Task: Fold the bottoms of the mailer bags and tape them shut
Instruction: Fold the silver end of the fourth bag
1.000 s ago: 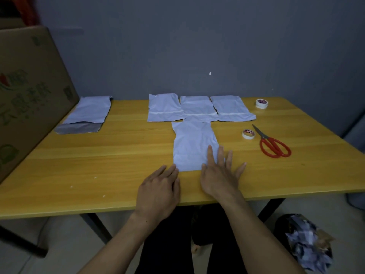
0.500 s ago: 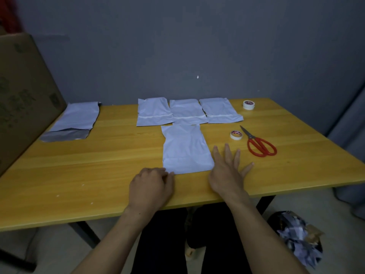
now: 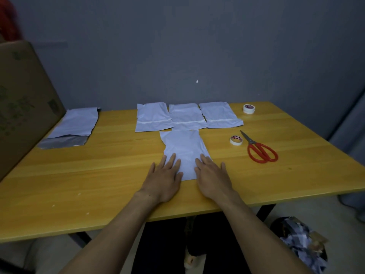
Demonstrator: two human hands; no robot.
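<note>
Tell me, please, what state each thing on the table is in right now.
Near bag, flat, no tape showing.
Left hand, open, flat on near bag.
Right hand, open, flat on near bag.
Far bags, taped across.
Left pile, untaped.
Scissors, closed.
Tape rolls, lying flat.

The worktop [image 3: 98,175] is finished in yellow wood grain, smooth, with a soft sheen. The nearest mailer bag [image 3: 183,147] is made of thin pale plastic film, smooth, faintly creased and dully shiny. The row of three mailer bags [image 3: 186,116] is crossed by strips of matt white tape. On the stack of bags [image 3: 79,125] a darker, glossier grey face is exposed. The scissors [image 3: 260,149] are formed of bare metal blades and glossy red plastic handles. The near tape roll [image 3: 236,140] and the far tape roll [image 3: 248,108] look matt and papery. The cardboard box [image 3: 23,99] is brown and matt; the wall [image 3: 197,46] is painted flat grey.
</note>
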